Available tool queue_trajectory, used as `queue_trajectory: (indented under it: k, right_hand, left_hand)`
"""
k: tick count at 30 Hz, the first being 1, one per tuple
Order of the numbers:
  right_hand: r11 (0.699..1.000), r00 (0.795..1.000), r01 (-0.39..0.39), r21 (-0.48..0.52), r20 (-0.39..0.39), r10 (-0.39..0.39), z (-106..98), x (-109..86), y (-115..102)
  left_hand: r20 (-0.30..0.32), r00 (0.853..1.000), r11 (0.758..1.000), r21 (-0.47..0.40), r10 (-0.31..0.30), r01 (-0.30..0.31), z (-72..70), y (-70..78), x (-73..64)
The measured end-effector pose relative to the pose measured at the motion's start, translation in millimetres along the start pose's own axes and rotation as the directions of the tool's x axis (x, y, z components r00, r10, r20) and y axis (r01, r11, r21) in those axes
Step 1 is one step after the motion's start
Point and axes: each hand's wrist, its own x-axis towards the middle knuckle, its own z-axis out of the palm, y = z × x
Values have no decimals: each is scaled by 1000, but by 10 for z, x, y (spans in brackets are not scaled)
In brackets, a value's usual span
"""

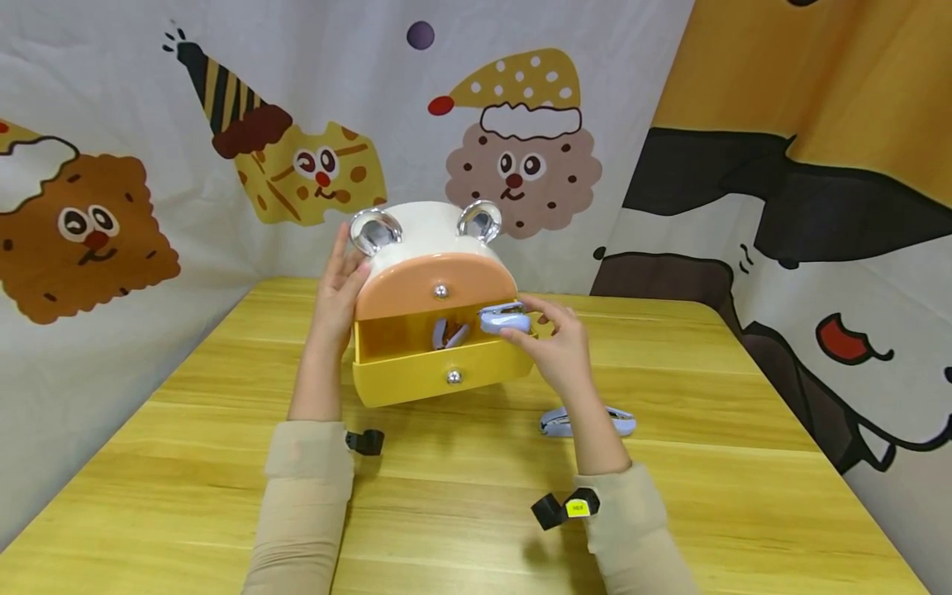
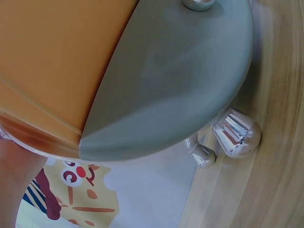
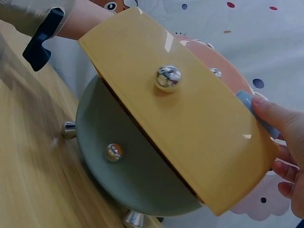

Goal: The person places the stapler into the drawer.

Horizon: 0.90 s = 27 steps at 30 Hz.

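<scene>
A small drawer box with a white top point(image 1: 427, 227) and silver ears stands on the table, its yellow drawer point(image 1: 405, 382) pulled out. My left hand point(image 1: 340, 285) rests against the box's left side, fingers pointing up and thumb near the front edge. Over the right end of the open drawer, my right hand point(image 1: 561, 343) pinches a lilac stapler point(image 1: 504, 318) between thumb and fingers. In the right wrist view that stapler point(image 3: 256, 114) shows partly behind the thumb. Inside the drawer lies a lilac V-shaped piece point(image 1: 449, 334), its kind unclear.
Another lilac stapler point(image 1: 623, 421) lies on the wooden table point(image 1: 446, 512), partly behind my right forearm. Below the yellow drawer, the green drawer point(image 3: 137, 175) is closed. Silver feet point(image 2: 237, 133) support the box. A cartoon-printed curtain point(image 1: 416, 99) hangs behind.
</scene>
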Motion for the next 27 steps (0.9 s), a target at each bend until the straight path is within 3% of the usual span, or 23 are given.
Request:
queue_trajectory:
  k: [13,27]
  right_hand:
    - [999,999,29,-35,27,-29,-2,-27,-13]
    - [987,987,135,-87,100,-126,-369,-170,-70]
  left_hand:
    - [-2,1000,1000,9,6,-6,-10,-9,10]
    - [-9,1000,1000,9,-9,9,-10,1,11]
